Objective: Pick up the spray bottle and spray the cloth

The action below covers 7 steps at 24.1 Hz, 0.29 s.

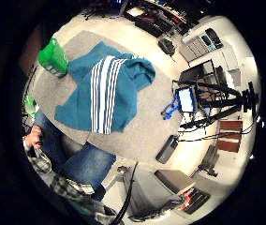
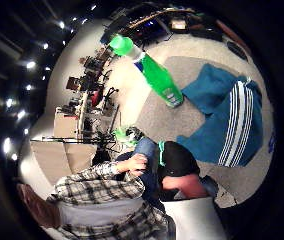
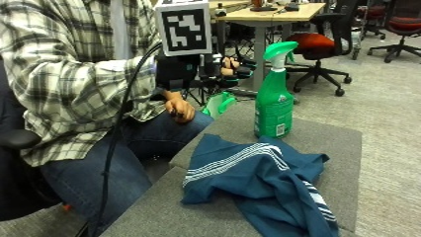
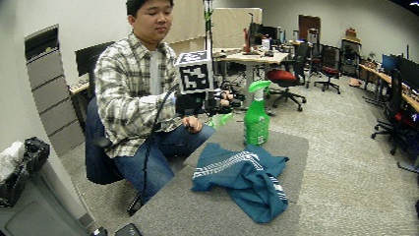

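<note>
A: Start with the grip [image 3: 227, 69]. What is it doing?

B: The gloved right hand hangs in the air above the near edge of the tabletop [image 3: 329, 136], holding nothing. In the outside view its fingertips show past the black gear, reaching toward the bottle, but I cannot tell whether they are spread or curled.

A: And the green spray bottle [image 3: 274, 101]?

B: It stands upright on the grey tabletop, at about three o'clock from the hand, near but apart. Its trigger head sits roughly level with the hand, and the nozzle looks turned toward the person, so I judge the hand is lined up for a sideways reach to the neck.

A: Where is the cloth?

B: The teal towel with white stripes [image 3: 263, 182] lies rumpled at six o'clock from the bottle, one edge just beside its base. That closeness suits the job: once lifted, the bottle needs only a short swing to aim down.

A: The other hand?

B: The bare left hand [image 3: 179, 108] rests on the person's thigh, off the tabletop, leaving the reach to the right.
</note>
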Motion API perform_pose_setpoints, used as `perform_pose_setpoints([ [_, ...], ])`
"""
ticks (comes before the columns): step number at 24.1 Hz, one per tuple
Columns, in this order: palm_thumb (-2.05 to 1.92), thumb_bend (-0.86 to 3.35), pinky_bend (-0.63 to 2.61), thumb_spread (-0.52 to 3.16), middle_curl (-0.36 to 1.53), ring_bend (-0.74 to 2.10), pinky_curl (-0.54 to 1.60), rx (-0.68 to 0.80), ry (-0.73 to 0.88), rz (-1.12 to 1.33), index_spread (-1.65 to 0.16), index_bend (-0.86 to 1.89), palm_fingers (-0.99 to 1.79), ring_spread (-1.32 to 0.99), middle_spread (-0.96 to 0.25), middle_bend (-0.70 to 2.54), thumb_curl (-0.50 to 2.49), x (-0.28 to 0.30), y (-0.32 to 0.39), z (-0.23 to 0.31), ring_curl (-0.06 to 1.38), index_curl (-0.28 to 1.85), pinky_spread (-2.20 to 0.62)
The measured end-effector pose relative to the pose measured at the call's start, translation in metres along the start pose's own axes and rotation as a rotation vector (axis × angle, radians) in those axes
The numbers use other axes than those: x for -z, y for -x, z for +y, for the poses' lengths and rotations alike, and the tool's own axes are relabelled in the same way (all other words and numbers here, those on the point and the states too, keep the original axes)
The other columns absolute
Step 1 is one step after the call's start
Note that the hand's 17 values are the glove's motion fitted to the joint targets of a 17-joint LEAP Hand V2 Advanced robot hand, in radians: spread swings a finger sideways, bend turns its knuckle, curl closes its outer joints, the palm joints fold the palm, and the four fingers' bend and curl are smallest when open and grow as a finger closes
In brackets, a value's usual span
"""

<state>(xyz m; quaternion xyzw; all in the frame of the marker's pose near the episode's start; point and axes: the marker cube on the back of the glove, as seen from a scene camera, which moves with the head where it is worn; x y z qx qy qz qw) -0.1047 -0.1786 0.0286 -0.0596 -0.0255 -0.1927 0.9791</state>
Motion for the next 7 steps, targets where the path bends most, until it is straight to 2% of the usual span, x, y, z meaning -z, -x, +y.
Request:
perform_pose_setpoints([
  [7, 0.55, -0.03, 0.32, 1.04, 0.33, 0.23, 0.30, -0.013, 0.002, 0.007, -0.38, 0.19, 0.15, 0.11, -0.06, 0.17, 0.50, 0.0006, -0.0010, 0.0076, 0.33, 0.36, 0.19],
])
